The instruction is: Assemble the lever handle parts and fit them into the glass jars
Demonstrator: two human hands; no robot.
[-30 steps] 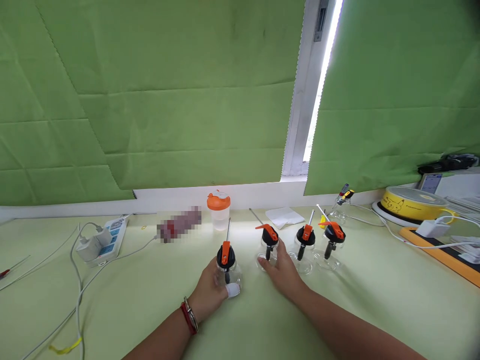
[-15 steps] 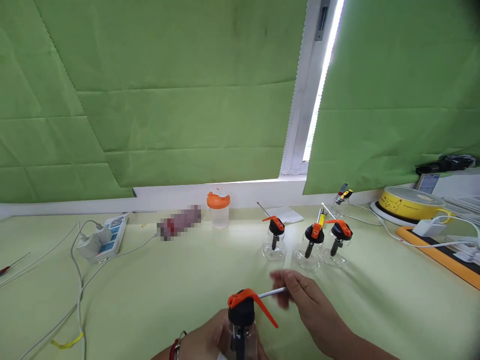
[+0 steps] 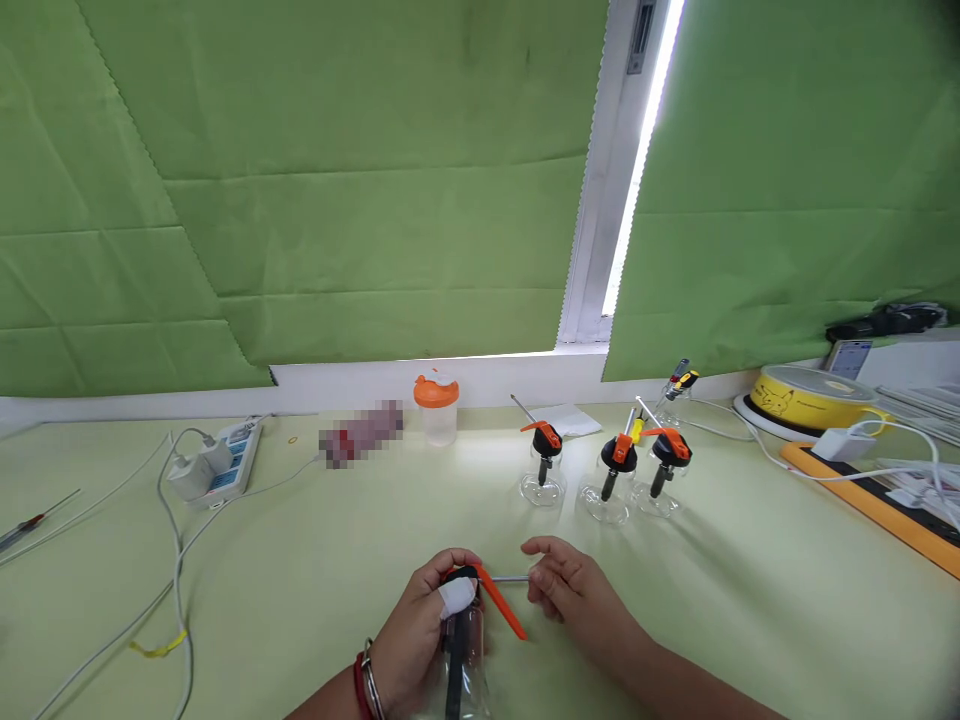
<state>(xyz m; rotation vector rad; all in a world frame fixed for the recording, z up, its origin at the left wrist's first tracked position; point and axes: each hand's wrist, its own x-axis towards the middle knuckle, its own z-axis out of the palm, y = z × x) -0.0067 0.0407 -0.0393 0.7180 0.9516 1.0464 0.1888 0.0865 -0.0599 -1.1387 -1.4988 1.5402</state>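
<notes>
Covering black cap (image 3: 462,573) partly, left hand (image 3: 411,632); bottle (image 3: 472,668) cut off below

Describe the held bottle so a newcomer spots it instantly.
Below the green blinds is a pale green table; look toward its near side, bottom centre. There the left hand grips a clear bottle with an orange lever. Its three lookalikes stand farther back, untouched; only this one is held.

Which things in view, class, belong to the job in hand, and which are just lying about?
In the job:
clear bottle, held in the left hand
metal rod, at the right hand
three similar bottles standing ahead, probably

Lying about, it seems:
orange-lidded cup
power strip
white paper
yellow bowl
</notes>
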